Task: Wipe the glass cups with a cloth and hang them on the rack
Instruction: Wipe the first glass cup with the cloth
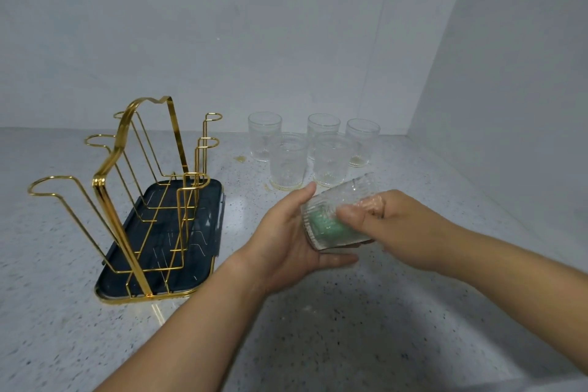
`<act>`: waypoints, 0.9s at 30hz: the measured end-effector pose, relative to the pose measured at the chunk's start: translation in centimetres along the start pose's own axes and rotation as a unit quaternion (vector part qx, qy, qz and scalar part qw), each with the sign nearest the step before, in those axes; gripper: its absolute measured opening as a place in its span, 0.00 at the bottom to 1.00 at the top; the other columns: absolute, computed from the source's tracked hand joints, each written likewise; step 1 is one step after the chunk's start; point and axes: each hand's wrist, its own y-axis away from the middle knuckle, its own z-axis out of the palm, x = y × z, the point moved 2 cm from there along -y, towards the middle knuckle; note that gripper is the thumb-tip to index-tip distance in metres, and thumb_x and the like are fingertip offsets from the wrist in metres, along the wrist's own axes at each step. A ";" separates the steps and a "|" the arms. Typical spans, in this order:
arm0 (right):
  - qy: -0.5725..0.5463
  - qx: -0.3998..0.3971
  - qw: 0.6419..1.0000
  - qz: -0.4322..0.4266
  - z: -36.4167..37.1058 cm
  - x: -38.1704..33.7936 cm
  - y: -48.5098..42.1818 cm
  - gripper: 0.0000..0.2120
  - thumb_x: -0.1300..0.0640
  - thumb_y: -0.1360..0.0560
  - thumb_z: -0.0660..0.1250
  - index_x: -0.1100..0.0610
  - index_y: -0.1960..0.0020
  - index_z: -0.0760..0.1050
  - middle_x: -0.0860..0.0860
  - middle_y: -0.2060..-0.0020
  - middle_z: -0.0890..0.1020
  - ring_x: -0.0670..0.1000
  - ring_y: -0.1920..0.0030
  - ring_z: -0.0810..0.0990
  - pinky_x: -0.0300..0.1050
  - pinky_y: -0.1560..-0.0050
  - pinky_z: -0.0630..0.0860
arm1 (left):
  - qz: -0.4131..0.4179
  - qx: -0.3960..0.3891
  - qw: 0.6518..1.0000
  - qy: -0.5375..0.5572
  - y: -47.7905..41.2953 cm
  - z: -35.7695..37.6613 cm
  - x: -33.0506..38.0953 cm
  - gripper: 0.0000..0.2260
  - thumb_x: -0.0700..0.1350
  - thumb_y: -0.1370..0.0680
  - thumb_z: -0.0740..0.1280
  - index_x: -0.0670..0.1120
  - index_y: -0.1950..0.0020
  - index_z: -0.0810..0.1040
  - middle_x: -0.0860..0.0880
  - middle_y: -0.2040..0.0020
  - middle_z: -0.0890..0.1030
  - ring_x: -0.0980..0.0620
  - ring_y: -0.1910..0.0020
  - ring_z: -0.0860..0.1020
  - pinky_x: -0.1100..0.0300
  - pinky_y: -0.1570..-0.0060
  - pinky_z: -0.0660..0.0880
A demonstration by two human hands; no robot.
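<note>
While the left hand (pixel 286 232) cradles a cup (pixel 356 189) on its side at centre right of the frame, the right hand (pixel 394 226) works a green cloth (pixel 327 227) inside it: this is judged to be the wiping step. Left fingers curl under the glass, with the thumb raised along its closed end. The right thumb presses the outer wall and the other fingers reach in through the mouth, bunched on the cloth, which shows through the ribbed wall. The cup is held off the counter (pixel 350 312), just in front of five standing cups (pixel 288 161) grouped at upper centre, mouths up, some ringed by yellowish marks. At left of the frame stands the gold wire rack (pixel 109 216) on its dark tray (pixel 197 216), every peg (pixel 47 183) bare, so no cup is hung yet and the task is judged barely begun.

The next move calls for:
- drawing the cloth out with the right hand
- turning the cup mouth down
- carrying it leftward across the frame
- lowering it over a peg so the loop sits inside

Wet ribbed glass is likely to be slippery, so a firm left grip would be needed once the right hand lets go
</note>
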 end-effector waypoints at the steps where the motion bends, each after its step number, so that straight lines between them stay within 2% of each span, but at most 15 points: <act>1: -0.051 0.011 0.997 0.048 -0.3 0.2 -0.1 0.23 0.36 0.26 0.63 0.54 0.57 0.84 0.43 0.70 0.82 0.41 0.70 0.77 0.36 0.64 0.72 | 0.018 0.013 0.999 -0.035 -0.1 0.1 -0.3 0.34 0.64 0.22 0.66 0.43 0.24 0.75 0.37 0.35 0.82 0.39 0.42 0.82 0.37 0.35 0.76; 3: -0.159 0.030 0.979 0.121 -0.5 0.1 -0.3 0.26 0.35 0.27 0.65 0.58 0.50 0.85 0.49 0.64 0.85 0.44 0.66 0.80 0.39 0.63 0.76 | 0.077 0.044 0.990 -0.110 -0.3 0.1 -1.0 0.31 0.63 0.25 0.71 0.49 0.27 0.73 0.42 0.42 0.82 0.46 0.55 0.83 0.42 0.45 0.81; 5: -0.219 0.033 0.963 0.150 -0.2 -0.1 -0.2 0.25 0.36 0.26 0.65 0.57 0.47 0.84 0.50 0.61 0.85 0.43 0.67 0.81 0.40 0.63 0.78 | 0.141 0.084 0.974 -0.158 -0.2 0.0 -1.3 0.19 0.59 0.23 0.70 0.57 0.34 0.75 0.51 0.52 0.85 0.52 0.62 0.80 0.45 0.51 0.82; 8: -0.202 -0.024 0.974 0.098 0.0 -0.6 0.2 0.28 0.35 0.28 0.60 0.56 0.48 0.85 0.48 0.62 0.86 0.41 0.68 0.81 0.36 0.65 0.76 | 0.178 0.109 0.969 -0.135 0.0 0.2 -1.1 0.10 0.57 0.22 0.68 0.58 0.42 0.78 0.53 0.59 0.85 0.54 0.67 0.78 0.48 0.60 0.80; 10: -0.153 -0.077 0.985 0.028 0.1 -1.2 0.4 0.26 0.37 0.26 0.57 0.55 0.51 0.85 0.45 0.63 0.86 0.38 0.66 0.82 0.31 0.63 0.76 | 0.161 0.131 0.973 -0.097 -0.1 0.3 -1.1 0.15 0.59 0.23 0.68 0.51 0.43 0.77 0.49 0.58 0.82 0.53 0.69 0.75 0.54 0.66 0.77; 12: -0.050 -0.117 0.990 -0.058 0.3 -1.6 0.6 0.23 0.39 0.23 0.58 0.55 0.49 0.84 0.39 0.59 0.86 0.35 0.59 0.83 0.25 0.56 0.73 | 0.101 0.131 0.985 -0.050 -0.3 0.1 -0.9 0.24 0.62 0.26 0.70 0.44 0.42 0.79 0.43 0.54 0.80 0.49 0.66 0.74 0.56 0.68 0.74; 13: 0.051 -0.119 0.986 -0.106 0.4 -1.5 0.5 0.22 0.38 0.22 0.59 0.51 0.44 0.84 0.36 0.53 0.85 0.34 0.52 0.82 0.24 0.49 0.71 | 0.061 0.118 0.991 -0.026 -0.3 -0.1 -0.7 0.26 0.64 0.26 0.71 0.42 0.42 0.81 0.40 0.53 0.80 0.46 0.64 0.74 0.57 0.68 0.73; 15: 0.283 -0.124 0.935 -0.175 0.3 -0.9 -0.2 0.25 0.30 0.22 0.57 0.41 0.32 0.77 0.36 0.40 0.81 0.37 0.38 0.77 0.35 0.31 0.66 | -0.015 0.080 0.997 0.015 -0.2 -0.4 -0.3 0.26 0.65 0.26 0.70 0.43 0.47 0.86 0.41 0.57 0.80 0.48 0.70 0.75 0.61 0.70 0.70; 17: 0.413 -0.125 0.887 -0.167 -0.3 -0.2 -0.8 0.29 0.24 0.25 0.53 0.37 0.31 0.72 0.37 0.39 0.78 0.42 0.36 0.75 0.50 0.27 0.68 | -0.064 0.057 0.995 0.043 -0.1 -0.8 -0.1 0.25 0.68 0.25 0.66 0.45 0.55 0.84 0.43 0.66 0.78 0.53 0.79 0.68 0.66 0.77 0.67; 18: 0.430 -0.120 0.880 -0.161 -0.4 0.0 -0.9 0.30 0.23 0.25 0.53 0.37 0.32 0.73 0.37 0.40 0.78 0.42 0.37 0.75 0.52 0.27 0.68 | -0.070 0.057 0.995 0.042 -0.2 -1.0 -0.1 0.26 0.68 0.24 0.65 0.46 0.56 0.84 0.43 0.68 0.78 0.54 0.79 0.68 0.66 0.79 0.67; 19: 0.417 -0.120 0.887 -0.161 -0.3 0.2 -0.9 0.28 0.24 0.25 0.55 0.37 0.33 0.74 0.36 0.39 0.78 0.41 0.36 0.75 0.50 0.25 0.65 | -0.066 0.061 0.996 0.027 -0.4 -1.0 -0.1 0.26 0.69 0.24 0.65 0.46 0.57 0.85 0.43 0.68 0.79 0.53 0.78 0.69 0.66 0.79 0.67; 21: 0.266 -0.126 0.943 -0.153 0.5 0.2 -0.4 0.19 0.31 0.23 0.62 0.34 0.35 0.76 0.33 0.37 0.79 0.34 0.34 0.73 0.38 0.24 0.58 | -0.025 0.077 0.996 -0.026 -0.6 -1.1 -0.4 0.31 0.70 0.24 0.65 0.42 0.49 0.87 0.40 0.61 0.81 0.48 0.72 0.74 0.63 0.73 0.69; 23: 0.017 -0.151 0.983 -0.105 1.0 0.4 0.0 0.15 0.45 0.20 0.67 0.43 0.34 0.80 0.40 0.39 0.83 0.40 0.36 0.79 0.36 0.32 0.70 | 0.044 0.117 0.987 -0.101 -0.7 -1.0 -0.6 0.38 0.73 0.28 0.68 0.40 0.37 0.82 0.39 0.51 0.80 0.43 0.64 0.74 0.59 0.68 0.71; 25: -0.186 -0.183 0.964 -0.045 0.7 0.7 0.0 0.18 0.51 0.20 0.67 0.57 0.33 0.79 0.59 0.39 0.83 0.58 0.36 0.81 0.53 0.34 0.78 | 0.141 0.155 0.965 -0.156 -0.4 -1.0 -0.6 0.30 0.71 0.28 0.68 0.46 0.42 0.80 0.42 0.57 0.77 0.49 0.67 0.73 0.57 0.71 0.73; 27: -0.300 -0.223 0.927 0.002 0.3 0.6 0.2 0.27 0.47 0.24 0.70 0.61 0.30 0.75 0.66 0.34 0.78 0.67 0.32 0.76 0.60 0.30 0.74 | 0.200 0.167 0.945 -0.197 0.2 -0.6 -0.5 0.23 0.68 0.26 0.66 0.49 0.48 0.78 0.45 0.60 0.76 0.52 0.70 0.72 0.56 0.73 0.74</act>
